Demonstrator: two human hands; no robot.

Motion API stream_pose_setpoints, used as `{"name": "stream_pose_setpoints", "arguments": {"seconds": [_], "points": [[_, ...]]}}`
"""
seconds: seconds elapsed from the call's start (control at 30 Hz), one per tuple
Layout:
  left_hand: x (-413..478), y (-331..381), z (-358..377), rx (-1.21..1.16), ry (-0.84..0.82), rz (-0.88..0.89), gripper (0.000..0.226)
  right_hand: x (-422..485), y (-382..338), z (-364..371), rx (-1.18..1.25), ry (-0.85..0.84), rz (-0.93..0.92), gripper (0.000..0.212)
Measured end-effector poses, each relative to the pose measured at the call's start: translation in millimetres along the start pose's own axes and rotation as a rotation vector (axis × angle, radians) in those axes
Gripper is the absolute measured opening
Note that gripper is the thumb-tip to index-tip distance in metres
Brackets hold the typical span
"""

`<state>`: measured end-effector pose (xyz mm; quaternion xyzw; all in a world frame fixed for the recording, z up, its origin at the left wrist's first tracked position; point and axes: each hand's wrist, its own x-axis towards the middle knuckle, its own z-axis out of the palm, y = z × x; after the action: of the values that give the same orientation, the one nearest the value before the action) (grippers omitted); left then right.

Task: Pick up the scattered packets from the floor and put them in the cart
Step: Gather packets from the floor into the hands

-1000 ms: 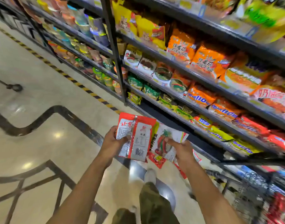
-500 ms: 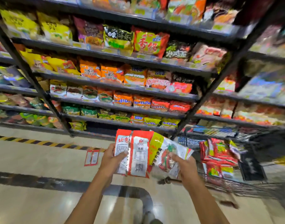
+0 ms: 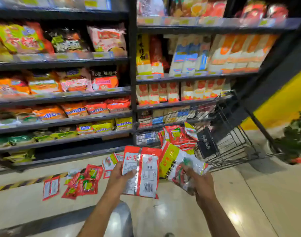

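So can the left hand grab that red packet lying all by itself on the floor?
Probably not yet. The left hand grips red-and-white packets, so its fingers are taken. Nothing covers the lone packet on the floor; once the hand is emptied, the way looks free.

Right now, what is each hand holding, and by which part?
The left hand grips the red-and-white packets by their left edge; the right hand holds the yellow-and-clear packet by its right end.
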<state>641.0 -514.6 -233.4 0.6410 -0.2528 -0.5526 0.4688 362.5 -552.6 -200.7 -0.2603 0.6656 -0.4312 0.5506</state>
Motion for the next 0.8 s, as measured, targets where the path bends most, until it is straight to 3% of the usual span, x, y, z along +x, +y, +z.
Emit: {"name": "stream_pose_setpoints", "arguments": {"seconds": [0.1,0.3,0.5,0.8], "points": [[6.8,-1.0,70.9,0.005,-0.025,-0.023,0.030,39.1,-12.8,-49.7,0.040,0.030,0.047,0.013],[47.2,-5.4,168.2,0.013,0.008,-0.059,0.030,120.8,-35.4,-102.8,0.051,0.073,0.114,0.024],[125.9,-14.7,226.4,0.034,-0.020,-0.113,0.027,212.5,-48.6,-113.4,0.048,0.073,0.139,0.029],[260.7,-56.7,282.6,0.104,-0.054,-0.291,0.046,370.3,-23.7,-101.8,-0.050,0.066,0.320,0.033]]}}
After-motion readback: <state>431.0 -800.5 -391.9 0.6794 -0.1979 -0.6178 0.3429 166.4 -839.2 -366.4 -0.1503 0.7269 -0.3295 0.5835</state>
